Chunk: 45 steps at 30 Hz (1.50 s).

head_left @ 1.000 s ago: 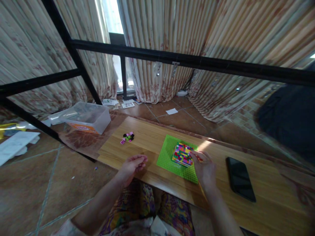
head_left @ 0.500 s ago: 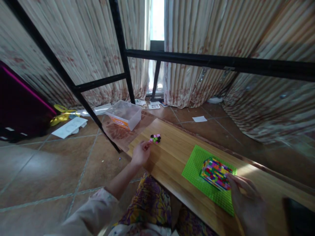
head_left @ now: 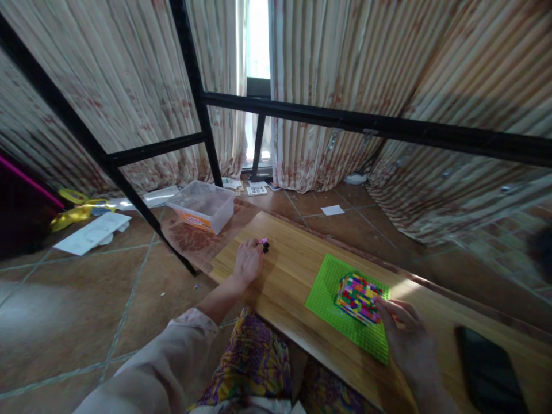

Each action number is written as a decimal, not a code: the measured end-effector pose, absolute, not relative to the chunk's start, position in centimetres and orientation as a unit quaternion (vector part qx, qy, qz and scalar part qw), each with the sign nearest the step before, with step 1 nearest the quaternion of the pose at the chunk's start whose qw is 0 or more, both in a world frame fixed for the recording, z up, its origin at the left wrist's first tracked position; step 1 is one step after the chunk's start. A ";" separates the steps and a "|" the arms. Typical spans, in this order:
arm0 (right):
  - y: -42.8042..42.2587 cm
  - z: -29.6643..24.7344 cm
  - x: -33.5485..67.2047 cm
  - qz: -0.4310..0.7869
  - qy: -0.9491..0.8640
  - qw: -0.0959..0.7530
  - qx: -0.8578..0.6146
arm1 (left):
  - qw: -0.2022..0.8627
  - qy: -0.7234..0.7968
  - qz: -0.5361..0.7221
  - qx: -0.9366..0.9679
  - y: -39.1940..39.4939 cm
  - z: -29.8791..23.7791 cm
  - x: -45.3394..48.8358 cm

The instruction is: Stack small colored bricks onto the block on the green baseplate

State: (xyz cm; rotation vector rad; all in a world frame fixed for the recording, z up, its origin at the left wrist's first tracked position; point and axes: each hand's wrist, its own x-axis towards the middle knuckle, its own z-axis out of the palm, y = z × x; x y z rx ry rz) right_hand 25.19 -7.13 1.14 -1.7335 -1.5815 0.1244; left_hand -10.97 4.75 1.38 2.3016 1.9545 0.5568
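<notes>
Green and studded, a baseplate (head_left: 321, 293) is laid flat on the wooden tabletop (head_left: 293, 270), toward five o'clock from the middle of the view. Near its centre a multicoloured brick block (head_left: 357, 296) is carried, its upper face closely patterned in red, yellow, green and purple. The work is judged to be well advanced: several courses seem to be stacked, though their number cannot be read at this size. What is left is suggested by a small cluster of loose pieces (head_left: 265, 246), pink and black, set off the baseplate at its ten o'clock. Whether any gap remains in the block's top cannot be made out.

The loose pieces are met by the left hand (head_left: 249, 261), its fingers bent over their near side; the grip looks narrow, but whether a piece is pinched cannot be told. The block's edge appears to be touched at three o'clock by the right hand (head_left: 407, 333), with thumb and forefinger brought close together; whether a brick is held there cannot be told either.

A dark phone (head_left: 489, 365) is placed at the baseplate's four o'clock, well apart from the block. At ten o'clock from the loose pieces, beyond the tabletop, a translucent plastic bin (head_left: 222, 213) is seen.
</notes>
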 end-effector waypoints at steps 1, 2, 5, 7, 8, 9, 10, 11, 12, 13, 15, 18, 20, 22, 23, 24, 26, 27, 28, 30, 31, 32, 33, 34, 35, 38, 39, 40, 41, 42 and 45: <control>-7.2 1.3 25.2 0.045 -0.617 0.379 -0.688 | 0.040 0.631 0.197 0.749 4.6 1.5 -11.0; -7.4 1.4 25.1 0.040 -0.609 0.378 -0.696 | 0.046 0.624 0.218 0.749 4.4 1.6 -11.0; -8.3 2.4 23.8 0.028 -0.567 0.412 -0.713 | 0.105 0.590 0.314 0.736 2.7 2.1 -10.2; -9.2 3.1 22.0 0.037 -0.543 0.445 -0.711 | 0.198 0.560 0.380 0.709 0.8 2.4 -8.8; -9.7 3.4 20.8 0.057 -0.539 0.459 -0.704 | 0.267 0.542 0.397 0.690 -0.3 2.5 -7.9; -10.2 3.6 19.6 0.087 -0.542 0.473 -0.689 | 0.341 0.529 0.407 0.662 -1.5 2.7 -6.8; -10.7 3.8 18.3 0.121 -0.549 0.482 -0.672 | 0.411 0.511 0.411 0.633 -2.6 2.8 -5.7; -11.2 3.9 17.2 0.155 -0.563 0.485 -0.651 | 0.480 0.485 0.406 0.608 -3.8 3.0 -4.5; -11.6 3.9 16.1 0.187 -0.573 0.483 -0.635 | 0.539 0.463 0.396 0.582 -4.8 3.2 -3.4; -12.1 3.9 15.3 0.213 -0.578 0.483 -0.622 | 0.588 0.443 0.383 0.559 -5.6 3.5 -2.3; -12.7 3.7 14.3 0.250 -0.580 0.488 -0.603 | 0.655 0.416 0.362 0.517 -6.7 3.9 -0.4; -13.1 3.5 14.6 0.268 -0.557 0.506 -0.602 | 0.699 0.402 0.349 0.477 -7.1 4.6 1.6; -13.1 3.3 15.5 0.267 -0.540 0.513 -0.611 | 0.710 0.403 0.338 0.468 -7.0 4.9 2.5; -13.1 3.4 16.5 0.266 -0.533 0.517 -0.615 | 0.720 0.407 0.327 0.457 -6.8 5.2 3.3; -13.1 3.5 16.9 0.267 -0.534 0.516 -0.614 | 0.725 0.408 0.322 0.452 -6.8 5.3 3.6; -13.1 3.6 17.3 0.271 -0.535 0.515 -0.612 | 0.729 0.407 0.318 0.449 -6.8 5.4 3.9; -13.1 4.0 18.0 0.281 -0.538 0.511 -0.608 | 0.734 0.400 0.311 0.452 -6.8 5.6 4.4; -13.0 4.2 18.2 0.285 -0.540 0.509 -0.607 | 0.736 0.395 0.306 0.457 -6.8 5.8 4.6; -13.0 4.5 18.4 0.287 -0.542 0.505 -0.607 | 0.737 0.391 0.302 0.462 -6.9 5.9 4.8; -12.8 4.8 18.9 0.284 -0.544 0.499 -0.612 | 0.741 0.387 0.293 0.464 -6.9 6.2 5.2; -12.6 4.9 19.1 0.279 -0.542 0.497 -0.618 | 0.742 0.388 0.293 0.461 -6.9 6.3 5.4; -12.4 4.9 19.4 0.271 -0.537 0.496 -0.626 | 0.742 0.393 0.294 0.457 -6.9 6.4 5.5; -12.2 4.9 19.7 0.261 -0.529 0.498 -0.636 | 0.739 0.401 0.298 0.451 -6.9 6.4 5.5; -12.0 4.8 20.1 0.248 -0.517 0.500 -0.649 | 0.735 0.411 0.303 0.446 -6.9 6.4 5.5; -11.8 4.7 20.5 0.234 -0.504 0.502 -0.663 | 0.730 0.421 0.307 0.442 -6.8 6.3 5.2; -11.2 4.2 21.5 0.205 -0.477 0.492 -0.698 | 0.713 0.443 0.320 0.439 -6.3 5.8 3.5; -11.1 4.0 21.7 0.199 -0.476 0.486 -0.706 | 0.707 0.449 0.326 0.439 -6.0 5.5 2.6; -10.9 3.9 21.9 0.193 -0.478 0.479 -0.710 | 0.701 0.456 0.333 0.435 -5.7 5.2 1.6; -10.6 3.7 21.9 0.186 -0.486 0.472 -0.712 | 0.691 0.468 0.343 0.431 -5.3 5.0 0.6; -10.3 3.6 21.9 0.176 -0.498 0.464 -0.712 | 0.680 0.482 0.355 0.424 -4.9 4.7 -0.5; -9.1 3.4 21.8 0.126 -0.543 0.442 -0.703 | 0.638 0.526 0.390 0.406 -3.7 4.0 -3.3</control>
